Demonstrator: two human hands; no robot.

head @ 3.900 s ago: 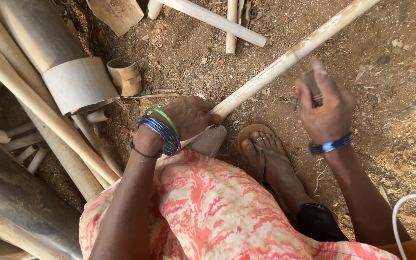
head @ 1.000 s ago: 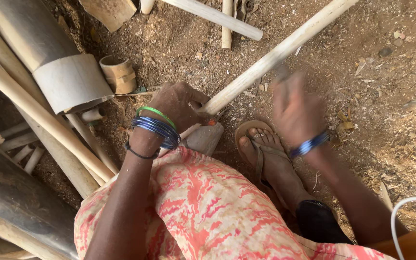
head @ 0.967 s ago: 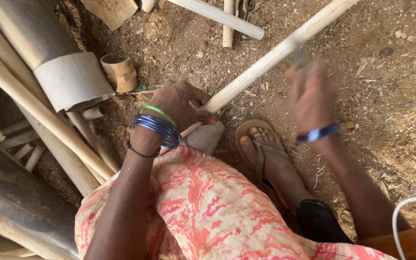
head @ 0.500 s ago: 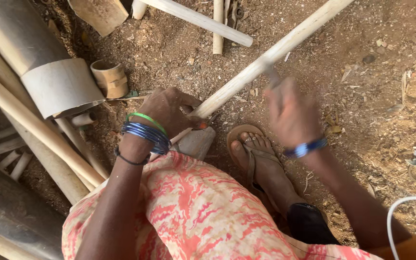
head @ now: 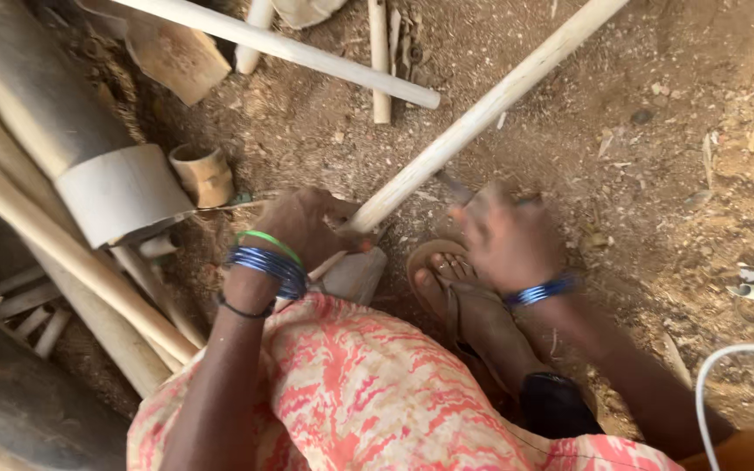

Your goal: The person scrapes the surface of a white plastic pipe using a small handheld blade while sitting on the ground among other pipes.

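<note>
On the dirt ground, my left hand, ringed with blue and green bangles, closes around the near end of a long pale peeled wooden pole that runs up to the top right edge of the ground. The pole's end rests on a small grey stone block beside my sandalled foot. My right hand is blurred at the pole's side, fingers curled round a thin dark tool; I cannot tell its kind. The pole looks already stripped along its visible length, so I judge only its near end is left to work. At the left edge lie stacked pale poles, a thick grey log and a short hollow bamboo ring; another pole crosses the top. Nothing stands between my hands.
</note>
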